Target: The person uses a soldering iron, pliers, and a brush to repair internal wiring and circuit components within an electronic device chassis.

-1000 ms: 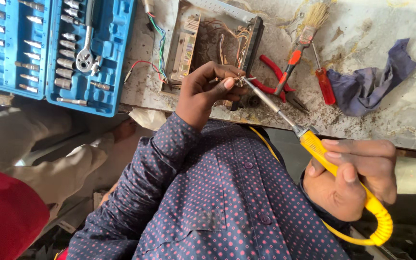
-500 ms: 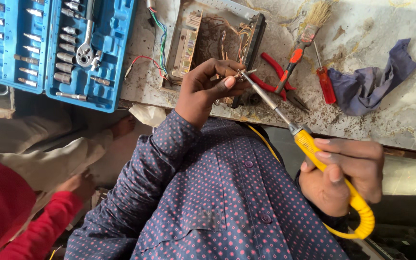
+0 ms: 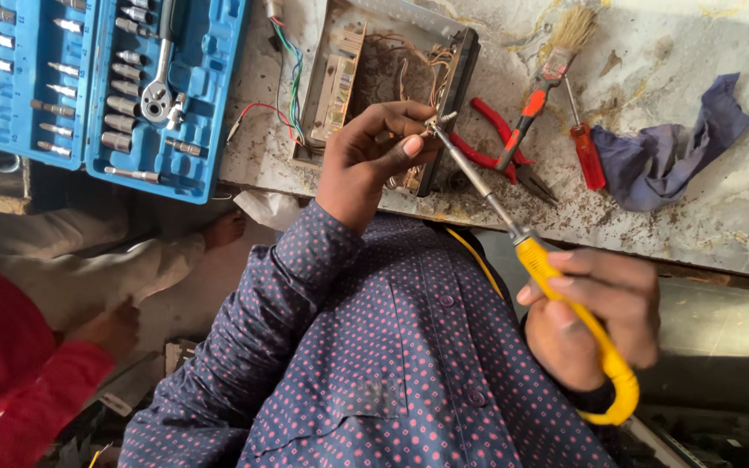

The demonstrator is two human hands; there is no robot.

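Right hand (image 3: 595,316) closed around the yellow handle of a soldering iron (image 3: 548,277); metal tip meets the wire end (image 3: 435,124) at the edge of the open electrical box (image 3: 392,91). Left hand (image 3: 374,156) pinches that wire end between thumb and fingers, over the box. Red pliers (image 3: 500,143), brush (image 3: 556,61), red screwdriver (image 3: 584,147) and blue rag (image 3: 669,152) lie beside the box; blue socket set (image 3: 101,87) on its other side.
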